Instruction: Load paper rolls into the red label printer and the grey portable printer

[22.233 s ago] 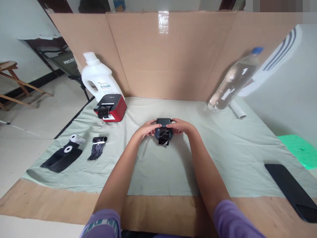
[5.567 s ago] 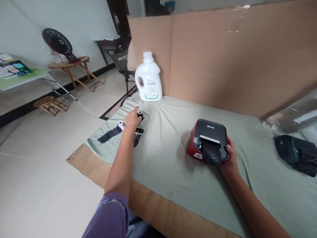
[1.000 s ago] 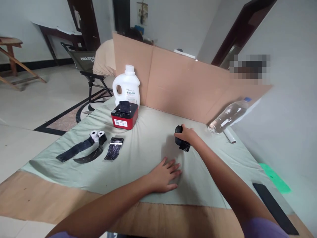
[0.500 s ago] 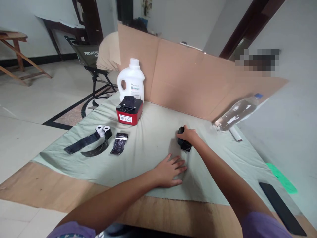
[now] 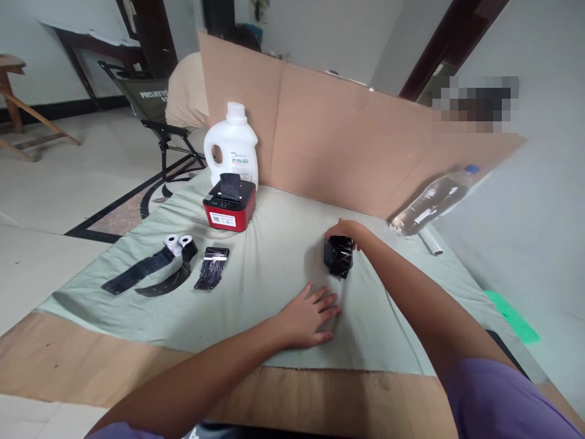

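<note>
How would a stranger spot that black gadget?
Below the cardboard screen lies a pale green cloth. Just right of its middle, the right hand holds the black gadget. Unlike the red-sided box, it looks dark all over, with a glossy strip down its front.

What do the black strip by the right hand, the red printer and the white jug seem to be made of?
Black strip: perhaps thin plastic film, glossy, with broken bright streaks.
Red printer: probably hard plastic, smooth, slightly shiny, with rounded corners.
White jug: likely moulded plastic, softly shiny, handle formed into the body.
</note>
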A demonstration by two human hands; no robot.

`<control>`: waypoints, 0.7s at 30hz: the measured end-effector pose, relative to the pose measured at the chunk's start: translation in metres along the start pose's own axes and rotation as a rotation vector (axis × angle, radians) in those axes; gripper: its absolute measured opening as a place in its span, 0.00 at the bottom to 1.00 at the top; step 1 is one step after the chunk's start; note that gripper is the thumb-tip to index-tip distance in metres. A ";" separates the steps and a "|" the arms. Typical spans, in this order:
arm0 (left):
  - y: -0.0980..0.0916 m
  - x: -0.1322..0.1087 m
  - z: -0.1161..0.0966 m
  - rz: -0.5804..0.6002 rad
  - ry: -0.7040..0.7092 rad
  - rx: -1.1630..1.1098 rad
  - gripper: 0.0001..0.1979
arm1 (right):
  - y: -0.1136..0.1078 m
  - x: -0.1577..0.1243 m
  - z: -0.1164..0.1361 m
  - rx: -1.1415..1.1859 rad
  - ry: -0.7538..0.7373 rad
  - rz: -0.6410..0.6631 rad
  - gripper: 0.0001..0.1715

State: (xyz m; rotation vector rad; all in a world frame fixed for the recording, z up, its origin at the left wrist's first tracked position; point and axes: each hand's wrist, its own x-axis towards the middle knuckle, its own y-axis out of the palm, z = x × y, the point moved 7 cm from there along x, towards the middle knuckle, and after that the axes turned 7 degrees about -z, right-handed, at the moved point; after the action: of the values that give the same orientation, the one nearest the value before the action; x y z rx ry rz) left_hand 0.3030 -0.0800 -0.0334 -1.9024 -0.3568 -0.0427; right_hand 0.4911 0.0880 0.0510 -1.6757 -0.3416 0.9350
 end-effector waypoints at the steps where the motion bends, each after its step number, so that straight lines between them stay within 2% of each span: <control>1: 0.000 0.000 0.000 0.010 -0.002 -0.001 0.34 | 0.001 0.000 0.002 -0.012 0.006 -0.003 0.49; 3: -0.001 0.000 0.000 0.014 0.000 0.002 0.34 | 0.004 0.001 0.003 -0.023 0.012 0.001 0.46; 5: -0.002 0.000 0.000 0.006 0.004 0.006 0.34 | 0.007 0.001 0.002 -0.018 0.018 0.001 0.47; 15: 0.000 -0.001 0.000 0.026 -0.024 -0.013 0.33 | 0.020 -0.006 -0.009 0.065 0.045 -0.046 0.65; 17: -0.001 -0.001 -0.001 0.035 -0.026 -0.011 0.33 | 0.020 -0.010 -0.008 0.064 0.037 -0.076 0.60; 21: -0.001 0.000 0.000 0.061 -0.032 -0.001 0.34 | 0.021 -0.010 -0.006 0.052 -0.012 -0.087 0.37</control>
State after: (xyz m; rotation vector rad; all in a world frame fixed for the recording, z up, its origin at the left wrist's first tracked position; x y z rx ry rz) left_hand 0.3028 -0.0802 -0.0324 -1.9160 -0.3200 0.0288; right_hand 0.4845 0.0705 0.0362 -1.5962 -0.3917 0.8825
